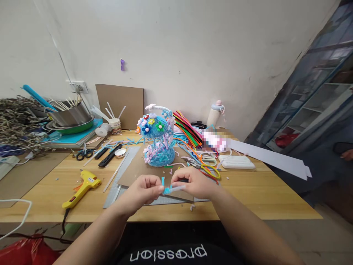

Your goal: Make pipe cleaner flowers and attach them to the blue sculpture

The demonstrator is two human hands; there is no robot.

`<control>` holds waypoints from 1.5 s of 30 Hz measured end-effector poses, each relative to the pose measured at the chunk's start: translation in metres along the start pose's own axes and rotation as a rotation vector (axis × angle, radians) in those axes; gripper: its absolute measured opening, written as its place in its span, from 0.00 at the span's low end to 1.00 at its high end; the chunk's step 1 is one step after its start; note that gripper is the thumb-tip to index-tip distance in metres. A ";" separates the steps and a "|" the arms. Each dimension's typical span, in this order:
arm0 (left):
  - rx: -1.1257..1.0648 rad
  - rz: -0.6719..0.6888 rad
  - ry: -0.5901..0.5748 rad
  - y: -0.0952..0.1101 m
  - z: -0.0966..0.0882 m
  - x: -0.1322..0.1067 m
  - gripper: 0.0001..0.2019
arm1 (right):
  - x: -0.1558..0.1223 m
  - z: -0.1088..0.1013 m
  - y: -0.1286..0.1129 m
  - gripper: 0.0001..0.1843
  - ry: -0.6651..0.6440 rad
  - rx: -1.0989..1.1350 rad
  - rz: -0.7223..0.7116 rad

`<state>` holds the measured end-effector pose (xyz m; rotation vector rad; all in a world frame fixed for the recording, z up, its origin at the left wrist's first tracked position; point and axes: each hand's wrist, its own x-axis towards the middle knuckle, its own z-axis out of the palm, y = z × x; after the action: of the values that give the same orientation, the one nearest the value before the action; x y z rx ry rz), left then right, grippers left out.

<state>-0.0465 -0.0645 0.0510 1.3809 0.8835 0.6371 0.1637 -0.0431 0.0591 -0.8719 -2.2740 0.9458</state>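
Note:
Both my hands meet over the near edge of the wooden table. My left hand is closed, pinching the left end of a short light-blue pipe cleaner piece. My right hand is closed too, pinching the same piece from the right. The piece is bent, with one end sticking up between my fingers. Just beyond my hands stands a blue pipe-cleaner sculpture decorated with small flowers, resting on a sheet of brown cardboard.
A yellow glue gun lies at the left front. Scissors, a metal ruler, a bundle of coloured pipe cleaners, a white case, a bottle and metal bowls sit further back.

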 end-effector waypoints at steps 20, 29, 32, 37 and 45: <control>-0.481 -0.020 0.248 -0.005 0.030 0.000 0.15 | -0.022 0.048 -0.001 0.12 0.667 -0.303 -0.372; -0.753 -0.131 -0.106 -0.002 0.029 0.006 0.13 | -0.002 0.042 0.007 0.10 0.470 0.682 -0.180; -0.782 -0.150 -0.179 -0.002 0.027 0.006 0.12 | -0.001 0.031 0.004 0.10 0.272 0.767 -0.174; -0.825 -0.205 -0.250 -0.003 0.027 0.004 0.12 | 0.001 0.022 -0.001 0.12 0.236 0.715 -0.137; -0.557 -0.062 -0.069 -0.001 0.028 0.009 0.14 | -0.002 0.029 -0.005 0.06 0.415 0.494 -0.090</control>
<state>-0.0182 -0.0728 0.0476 0.8645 0.6255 0.7165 0.1439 -0.0589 0.0444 -0.6632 -1.6165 1.1007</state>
